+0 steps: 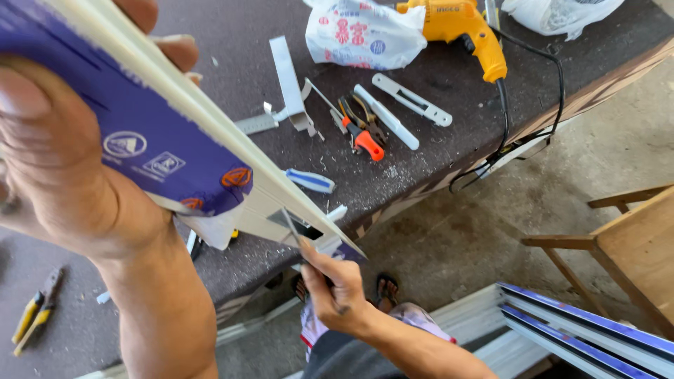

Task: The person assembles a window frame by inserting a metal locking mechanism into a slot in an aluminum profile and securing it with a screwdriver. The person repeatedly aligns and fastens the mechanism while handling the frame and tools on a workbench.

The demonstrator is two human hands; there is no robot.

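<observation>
Blue-filmed white profile (175, 133), left hand (63, 161) gripping

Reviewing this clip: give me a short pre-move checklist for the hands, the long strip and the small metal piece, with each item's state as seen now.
1. Left hand grips the long pale strip near its purple-wrapped end: ok.
2. Right hand pinches the small metal piece at the slot in the strip: ok.
3. Metal piece seated in the slot: cannot tell, the fingers hide part of it.
4. Strip's far end supported: not ok, it hangs past the table edge, held by the hands alone.
5. Pliers and yellow drill lie on the table, away from both hands: ok.
6. Table surface free of shavings: not ok, chips are scattered across it.
</observation>
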